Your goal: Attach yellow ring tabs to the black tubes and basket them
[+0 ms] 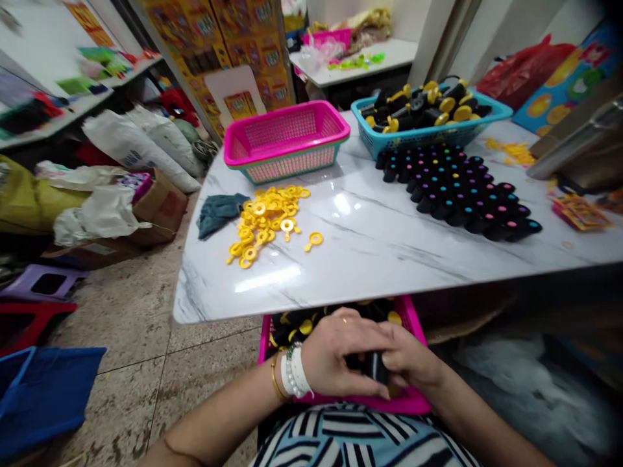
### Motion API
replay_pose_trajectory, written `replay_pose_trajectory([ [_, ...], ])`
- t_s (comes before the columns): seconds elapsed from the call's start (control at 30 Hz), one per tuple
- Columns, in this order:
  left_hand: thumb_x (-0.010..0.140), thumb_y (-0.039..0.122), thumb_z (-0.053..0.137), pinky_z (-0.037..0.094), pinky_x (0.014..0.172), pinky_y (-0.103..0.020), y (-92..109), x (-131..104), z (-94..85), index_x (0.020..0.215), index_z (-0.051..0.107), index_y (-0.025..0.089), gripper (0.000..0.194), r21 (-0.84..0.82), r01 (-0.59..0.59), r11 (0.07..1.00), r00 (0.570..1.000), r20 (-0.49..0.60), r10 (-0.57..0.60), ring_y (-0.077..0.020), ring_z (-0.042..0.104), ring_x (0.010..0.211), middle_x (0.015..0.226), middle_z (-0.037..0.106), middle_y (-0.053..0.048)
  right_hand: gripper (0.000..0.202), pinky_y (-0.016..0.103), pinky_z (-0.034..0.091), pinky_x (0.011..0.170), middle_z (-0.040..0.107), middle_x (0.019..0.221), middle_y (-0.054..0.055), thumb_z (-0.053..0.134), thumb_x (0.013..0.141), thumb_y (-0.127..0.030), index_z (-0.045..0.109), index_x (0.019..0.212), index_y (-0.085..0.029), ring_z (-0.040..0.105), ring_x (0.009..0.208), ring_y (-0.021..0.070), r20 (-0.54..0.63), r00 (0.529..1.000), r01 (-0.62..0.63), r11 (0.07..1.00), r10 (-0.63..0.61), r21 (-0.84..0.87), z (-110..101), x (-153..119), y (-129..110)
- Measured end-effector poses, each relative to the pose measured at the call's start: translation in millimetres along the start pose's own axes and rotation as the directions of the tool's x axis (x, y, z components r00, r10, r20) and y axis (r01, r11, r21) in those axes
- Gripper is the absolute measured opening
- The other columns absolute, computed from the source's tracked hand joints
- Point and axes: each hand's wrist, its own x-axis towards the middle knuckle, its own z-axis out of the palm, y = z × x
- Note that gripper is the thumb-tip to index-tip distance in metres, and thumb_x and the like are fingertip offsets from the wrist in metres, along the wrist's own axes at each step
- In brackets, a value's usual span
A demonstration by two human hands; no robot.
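A smooth, black, roughly cylindrical piece (377, 368) is gripped closely between the left hand (343, 353) and right hand (413, 353), over a pink plastic basket (415, 321) holding black parts (281, 335) with disc-shaped yellow ends (306, 327).

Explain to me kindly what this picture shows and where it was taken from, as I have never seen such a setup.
There is no machine here: a person works with bare hands, and the camera on their head looks forward and down. The left hand and right hand hold a black piece between them, over a lower pink basket of black and yellow pieces. On the white table lie a heap of yellow rings, a dark cloth, rows of black pieces with coloured dots, a pink-rimmed basket and a filled blue basket.
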Motion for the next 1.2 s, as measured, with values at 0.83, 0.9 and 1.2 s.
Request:
replay_pose_trajectory([
  [0.83,0.087,0.019,0.046,0.048,0.077,-0.033,-56.4,72.4,-85.2,0.082,0.06,0.015,0.016,0.84,0.353,0.411,0.917,-0.222,-0.332,-0.0222,0.057,0.087,0.088,0.059,-0.009,0.015,0.03,0.048,0.07,0.065,0.082,0.008,0.054,0.09,-0.023,0.067,0.094,-0.016,0.062,0.078,0.0203,0.06,0.495,-0.154,-0.155,-0.867,-0.976,2.2,9.9,-78.6],
  [0.9,0.086,0.026,0.051,0.049,0.08,-0.036,-53.8,85.1,-83.6,0.087,0.059,0.015,0.014,0.844,0.359,0.399,0.926,-0.27,-0.263,-0.0247,0.056,0.091,0.093,0.058,-0.011,0.026,0.039,0.05,0.086,0.065,0.106,0.013,0.055,0.089,-0.021,0.065,0.112,-0.016,0.059,0.1,0.0258,0.118,0.481,-0.184,-0.232,-0.869,-0.955,-3.0,20.4,-95.6],
  [1.2,0.089,0.024,0.048,0.049,0.084,-0.041,-63.1,37.6,-97.2,0.091,0.06,0.017,0.014,0.747,0.488,0.451,0.87,-0.456,-0.186,-0.0243,0.056,0.089,0.094,0.057,-0.01,0.053,0.047,0.041,0.108,0.043,0.146,0.017,0.056,0.088,-0.021,0.045,0.139,-0.011,0.038,0.135,0.0282,0.207,0.715,0.011,-0.286,-0.668,-0.958,-6.0,67.5,-123.0],
])
